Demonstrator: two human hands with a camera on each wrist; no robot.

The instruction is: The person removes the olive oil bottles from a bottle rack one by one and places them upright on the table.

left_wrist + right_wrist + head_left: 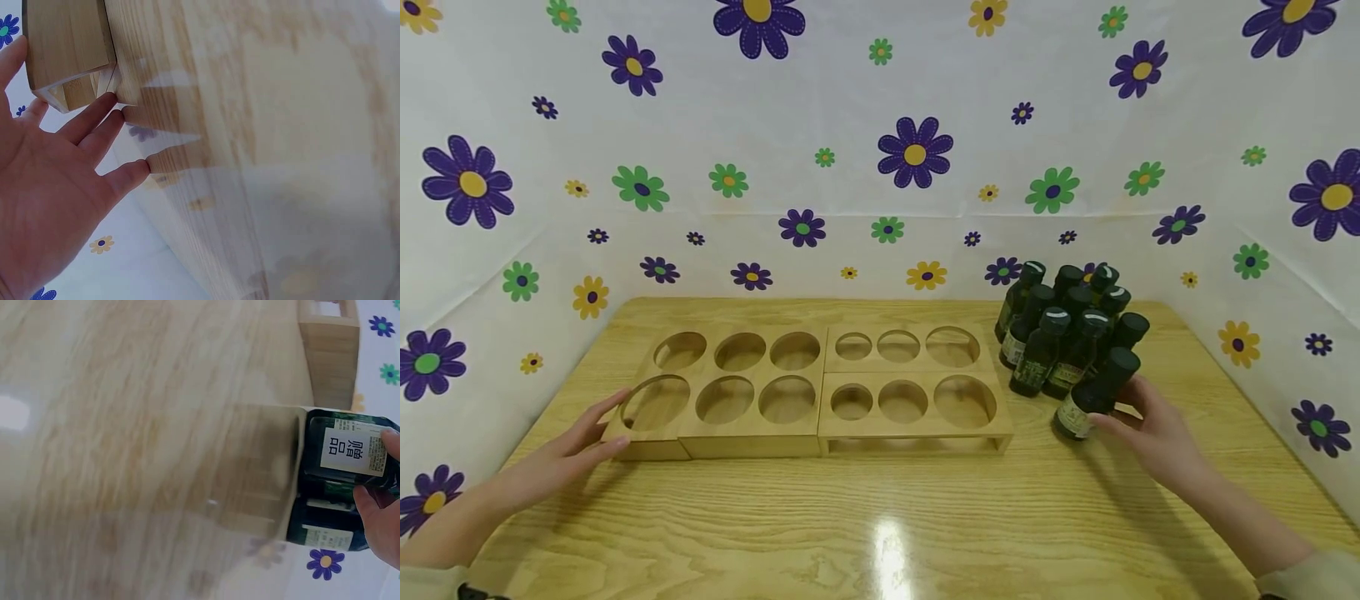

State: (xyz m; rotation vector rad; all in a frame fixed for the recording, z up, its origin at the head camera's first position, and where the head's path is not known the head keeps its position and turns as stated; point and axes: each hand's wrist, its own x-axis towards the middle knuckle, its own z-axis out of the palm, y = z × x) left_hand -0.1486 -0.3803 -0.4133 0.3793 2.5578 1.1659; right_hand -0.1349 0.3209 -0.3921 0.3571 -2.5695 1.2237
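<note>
At the right of the head view, my right hand (pixel 1167 437) grips a small dark glass bottle (pixel 1077 414) with a black cap and a pale label. The bottle leans to the right, its base low and close over the table, just in front of a cluster of similar bottles (pixel 1043 350). In the right wrist view, thumb and fingers sit on the sides of the labelled bottle (pixel 353 450). My left hand (pixel 550 471) touches the left end of a wooden rack (pixel 748 447) with round holes, thumb and fingers spread. The left wrist view shows the left hand (pixel 56 162) beside the rack's corner (pixel 75 56).
A second wooden rack (pixel 917 431) with round holes of differing sizes adjoins the first on its right and has an open front. Both stand on a glossy wood-grain table (pixel 760 533). A white flower-print cloth (pixel 820 108) surrounds the back and sides.
</note>
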